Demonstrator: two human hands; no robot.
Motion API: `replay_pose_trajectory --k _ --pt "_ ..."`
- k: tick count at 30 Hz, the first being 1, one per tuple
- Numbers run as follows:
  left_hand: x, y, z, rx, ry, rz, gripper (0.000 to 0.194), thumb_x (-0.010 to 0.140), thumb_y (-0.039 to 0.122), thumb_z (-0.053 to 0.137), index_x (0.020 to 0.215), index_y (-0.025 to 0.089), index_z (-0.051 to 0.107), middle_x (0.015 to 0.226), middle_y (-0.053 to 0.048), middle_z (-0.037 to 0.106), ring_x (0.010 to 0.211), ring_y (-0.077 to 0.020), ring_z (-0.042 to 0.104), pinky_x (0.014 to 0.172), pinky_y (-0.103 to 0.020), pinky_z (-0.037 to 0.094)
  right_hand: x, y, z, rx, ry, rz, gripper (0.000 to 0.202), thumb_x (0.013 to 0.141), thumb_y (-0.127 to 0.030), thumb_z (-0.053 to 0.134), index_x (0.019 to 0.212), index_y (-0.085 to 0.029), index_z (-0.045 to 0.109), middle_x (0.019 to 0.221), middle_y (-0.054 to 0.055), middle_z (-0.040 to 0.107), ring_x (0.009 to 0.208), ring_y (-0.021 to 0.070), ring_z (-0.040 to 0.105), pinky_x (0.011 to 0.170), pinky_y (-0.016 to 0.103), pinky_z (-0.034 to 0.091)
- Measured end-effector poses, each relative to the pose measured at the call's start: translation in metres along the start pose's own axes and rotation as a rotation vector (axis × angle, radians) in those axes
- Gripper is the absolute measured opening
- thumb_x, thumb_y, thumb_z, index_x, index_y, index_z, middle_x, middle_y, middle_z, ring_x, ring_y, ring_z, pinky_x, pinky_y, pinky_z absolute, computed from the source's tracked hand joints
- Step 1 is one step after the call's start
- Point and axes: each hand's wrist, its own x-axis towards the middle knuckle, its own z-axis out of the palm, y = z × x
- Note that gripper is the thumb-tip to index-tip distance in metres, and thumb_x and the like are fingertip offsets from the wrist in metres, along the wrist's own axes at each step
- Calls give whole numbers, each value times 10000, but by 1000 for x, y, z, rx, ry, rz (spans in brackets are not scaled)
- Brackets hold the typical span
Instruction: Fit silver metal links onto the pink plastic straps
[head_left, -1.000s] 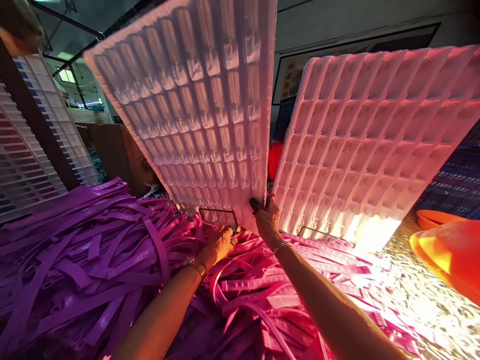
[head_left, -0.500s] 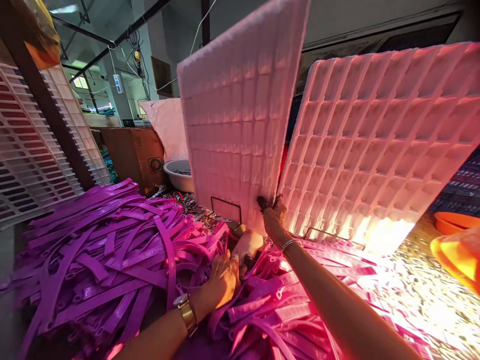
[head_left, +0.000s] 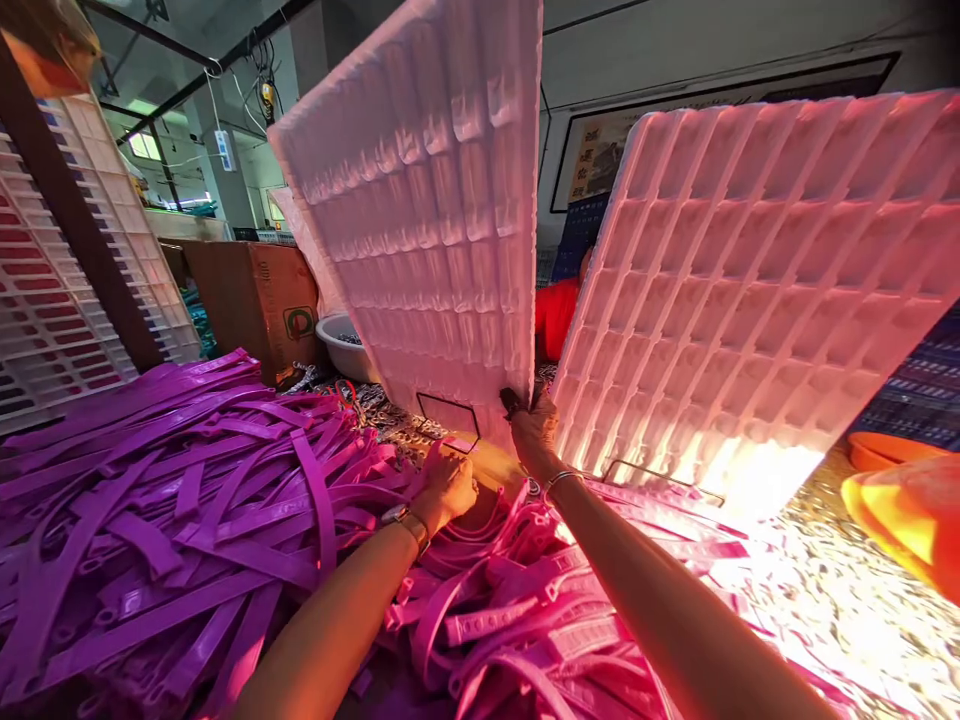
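Observation:
My right hand (head_left: 534, 440) is closed on the lower right corner of a ribbed, translucent plastic tray panel (head_left: 442, 230), which stands tilted on edge. Something black covers or sits at the fingertips. My left hand (head_left: 450, 485) is closed just below the panel's bent wire loop (head_left: 450, 402). A small pinkish bit shows by its fingertips, but what it holds is hidden. Magenta flat straps with looped ends lie under both wrists, in a left pile (head_left: 225, 500) and a right pile (head_left: 525, 620).
A second ribbed panel (head_left: 750, 270) leans at right with its own wire loop. Orange basins (head_left: 900, 500) sit beside scattered small metal pieces (head_left: 840, 590). Behind are a cardboard box (head_left: 255, 310), a white basin (head_left: 337, 345) and a white crate (head_left: 97, 240) behind a dark post.
My left hand has moved up and forward from the straps towards the wire loop. The held panel has swung left and tilted, its top shifting left; the view has also shifted slightly.

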Motion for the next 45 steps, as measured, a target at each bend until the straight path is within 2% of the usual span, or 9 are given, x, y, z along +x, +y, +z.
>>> replay_pose_trajectory --k 6,10,15,20,29,33,36,39,45 --pt "-2 -3 5 72 105 23 367 801 152 505 1146 80 607 1369 -209 462 1294 -349 394 1088 -503 294 5 5 -6 -6 29 -33 325 688 -311 651 962 -150 581 825 15 595 629 95 472 508 198 418" --pt "-8 -8 -5 170 107 -166 368 770 96 508 1113 45 631 1290 -269 504 1210 -425 451 992 -624 332 7 8 -11 -7 34 -45 398 694 -312 649 1053 -153 582 911 39 624 702 114 521 579 221 461" --pt "-23 -14 -12 189 27 -96 355 782 50 457 1079 45 651 1168 -248 593 1146 -365 526 1003 -535 361 3 15 -16 -64 46 -29 343 703 -343 647 978 -148 581 866 32 617 694 114 524 595 226 467" --pt "-59 -8 -18 199 -3 15 420 847 83 373 1229 55 545 1076 -211 640 1037 -324 595 900 -476 437 -2 18 -22 -62 34 2 338 706 -362 642 959 -149 573 826 21 613 649 108 511 554 223 459" --pt "-93 -5 -40 124 -209 -23 337 723 70 503 1028 100 644 986 -190 688 993 -324 637 829 -427 479 -6 31 -53 -28 -127 171 434 629 -422 680 960 -156 593 752 15 611 609 117 510 506 235 438" --pt "-83 0 -56 91 -287 -41 315 742 87 473 991 68 665 963 -210 696 950 -336 654 768 -423 500 1 40 -74 -25 -238 255 430 545 -468 742 807 -162 591 702 6 604 593 121 503 500 247 418" --pt "-62 1 -57 134 -179 -17 280 746 118 481 930 71 687 893 -211 701 919 -339 656 803 -459 479 4 39 -87 -74 -279 291 409 509 -485 770 622 -170 535 535 -40 500 488 87 410 438 229 341" --pt "-34 -3 -46 150 -54 -11 285 761 135 473 945 64 678 923 -216 692 936 -324 645 813 -436 478 5 32 -96 -115 -337 319 432 503 -513 771 539 -171 509 460 -60 418 440 69 339 405 222 278" --pt "7 -14 -14 103 -64 105 332 799 182 485 1091 120 631 1098 -163 666 1055 -285 607 884 -388 471 8 22 -107 -193 -448 366 465 475 -562 765 559 -172 526 487 -51 441 466 72 338 427 229 277"
